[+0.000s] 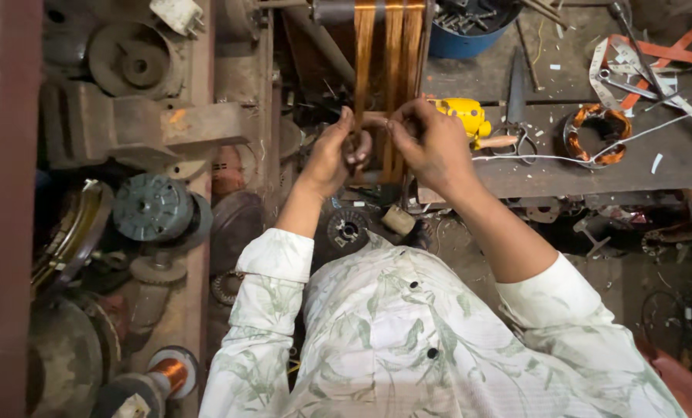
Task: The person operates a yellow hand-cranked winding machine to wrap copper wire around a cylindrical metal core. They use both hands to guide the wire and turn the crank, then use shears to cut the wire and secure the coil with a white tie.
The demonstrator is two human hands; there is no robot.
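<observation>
Bands of copper wire (393, 54) run down from a winding former at the top of the view. My left hand (334, 151) and my right hand (429, 142) meet at the lower end of these bands, fingers pinched on the copper wire. Both hands are closed around the strands just in front of my chest. The exact strand each finger holds is hidden by the fingers.
A yellow tool (464, 116) lies on the dusty bench (547, 166) right of my hands, beside a wound copper coil (600, 133). A blue bucket (462, 35) of metal parts stands behind. Old motor parts and pulleys (154, 207) crowd the left; a copper wire spool (169, 373) sits lower left.
</observation>
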